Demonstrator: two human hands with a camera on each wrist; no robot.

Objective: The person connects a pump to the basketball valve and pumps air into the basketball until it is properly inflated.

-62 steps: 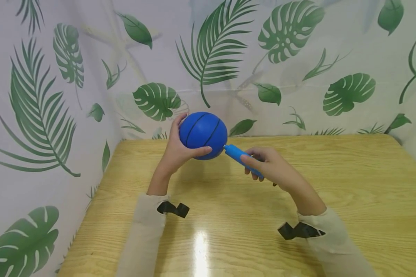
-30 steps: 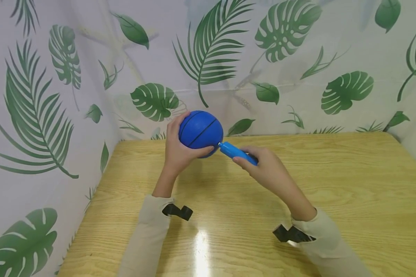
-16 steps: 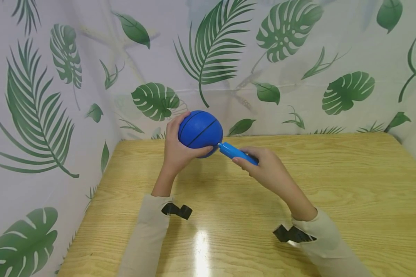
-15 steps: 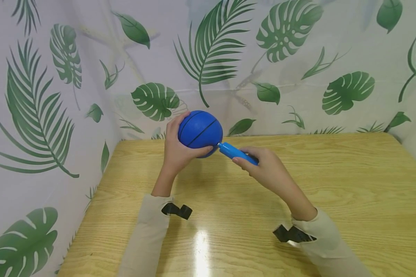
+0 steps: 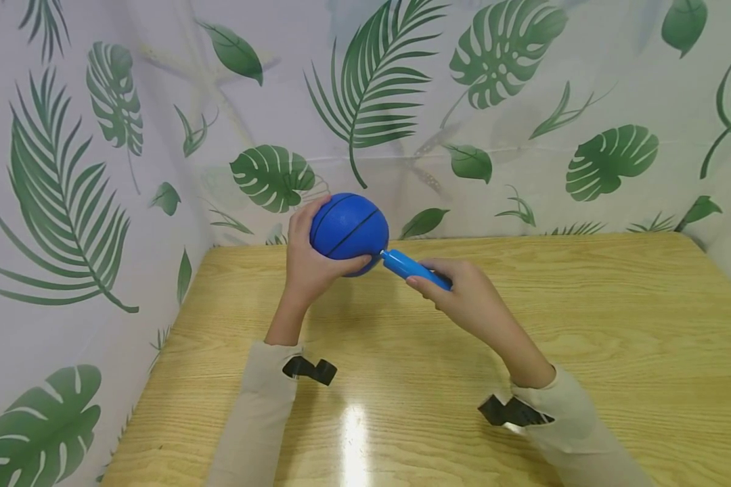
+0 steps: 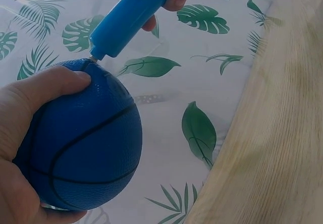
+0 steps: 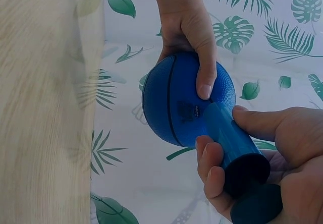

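My left hand (image 5: 309, 265) grips a small blue basketball (image 5: 352, 224) with black seams, its thumb across the lower front and its fingers round the far left side. A blue hand pump (image 5: 407, 265) in my right hand (image 5: 476, 297) points up and left at the ball. In the left wrist view the pump's short metal needle (image 6: 93, 59) meets the ball right beside my left thumb (image 6: 65, 80). The right wrist view shows my fingers wrapped round the pump barrel (image 7: 229, 133), and its black handle (image 7: 257, 204) lying against my palm.
The ball and pump are held over a wooden table (image 5: 585, 338). Behind it and at the left rise white cloth walls (image 5: 396, 169) printed with green leaves. Black wrist cameras (image 5: 311, 368) sit at both sleeve cuffs.
Over two seconds, the right hand has moved left and closer to the ball with the pump, its lower fingers now hidden in the head view. The ball has turned slightly in the left hand.
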